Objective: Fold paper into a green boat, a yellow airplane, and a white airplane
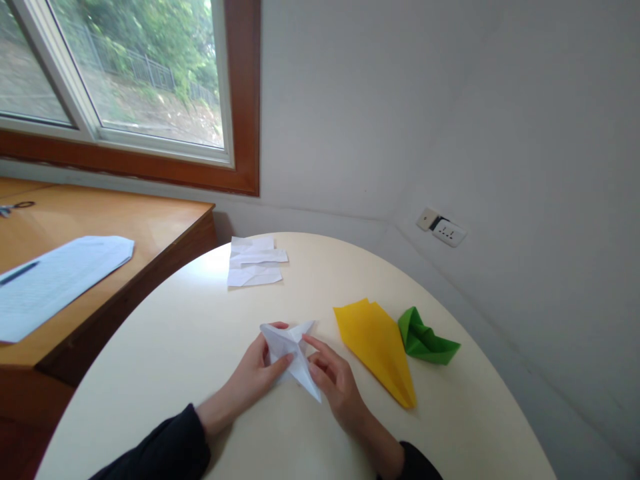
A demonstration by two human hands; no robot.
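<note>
A folded white paper [299,363] with several pointed corners is held up just over the round table [150,400]. My left hand [260,363] grips its left side, thumb on the near face and fingers behind. On its right side, my right hand [337,383] has the index fingertip on the upper part and the thumb near the lower point. Right of my hands lies a yellow folded paper [375,347], shaped like a paper plane. Beside it sits a green paper boat [425,340].
White paper strips [255,260] lie at the table's far edge. A wooden desk [165,217] on the left bears a stack of papers [75,280], a pen [19,273] and scissors [17,208]. A wall socket [449,232] is at the right, a window [150,73] at upper left.
</note>
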